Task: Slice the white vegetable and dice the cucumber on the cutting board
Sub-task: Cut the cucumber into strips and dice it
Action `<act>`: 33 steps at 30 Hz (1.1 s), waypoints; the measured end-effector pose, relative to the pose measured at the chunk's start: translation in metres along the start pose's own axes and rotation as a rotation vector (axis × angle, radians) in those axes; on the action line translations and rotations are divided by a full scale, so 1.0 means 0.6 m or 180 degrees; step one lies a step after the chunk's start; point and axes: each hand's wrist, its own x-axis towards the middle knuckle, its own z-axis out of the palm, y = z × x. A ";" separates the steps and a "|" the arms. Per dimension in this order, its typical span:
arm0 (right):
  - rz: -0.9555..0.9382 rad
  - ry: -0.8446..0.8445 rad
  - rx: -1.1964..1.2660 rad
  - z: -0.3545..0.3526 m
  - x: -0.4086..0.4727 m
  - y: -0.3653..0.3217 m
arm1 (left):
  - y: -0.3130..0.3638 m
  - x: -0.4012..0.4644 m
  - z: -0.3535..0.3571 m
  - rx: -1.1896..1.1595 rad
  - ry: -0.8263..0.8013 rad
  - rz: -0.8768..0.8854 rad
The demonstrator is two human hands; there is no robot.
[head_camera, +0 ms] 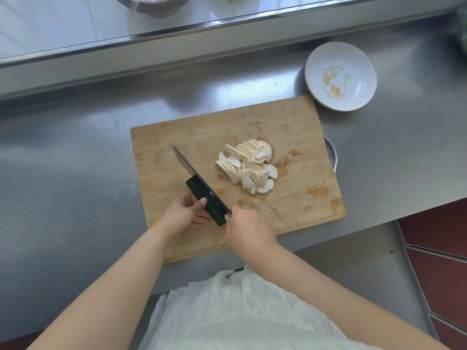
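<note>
I see my left hand (188, 210) curled around the near end of the dark cucumber (206, 198), thumb and fingers pinching it against the cutting board (298, 137). My right hand (246, 229) is wrapped around the knife (192, 170) handle, which the hand itself hides; the blade lies along the cucumber's right side, its tip pointing away toward the upper left. To the right of the blade, apart from it, the white vegetable slices (249, 166) sit in a loose overlapping pile near the board's middle. The board rests on a steel counter (75, 160) with a dimpled texture, and a white plate (340, 75) with a gold leaf design stands just beyond the board's far right corner. A raised steel ledge runs behind, with a bowl (151, 5) cut off by the top edge. How far the blade has entered the cucumber, I cannot tell. White cloth (242, 311) covers the lower frame.
</note>
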 end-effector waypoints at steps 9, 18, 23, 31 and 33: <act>0.0039 -0.0054 -0.0140 -0.004 0.016 -0.012 | -0.002 -0.004 0.004 -0.0078 0.0107 0.0080; 0.0247 -0.0155 -0.0046 0.015 -0.014 0.023 | -0.011 0.004 0.001 0.0075 0.0111 0.0101; 0.0144 -0.0102 0.0029 0.018 0.001 0.009 | -0.012 0.000 0.002 0.0128 0.0126 0.0127; 0.0139 -0.0024 -0.0027 0.039 -0.004 0.011 | -0.004 0.002 0.002 0.0512 0.0046 0.0102; 0.0129 0.0011 -0.0059 0.043 -0.003 0.013 | 0.000 0.005 0.002 0.0663 0.0015 0.0144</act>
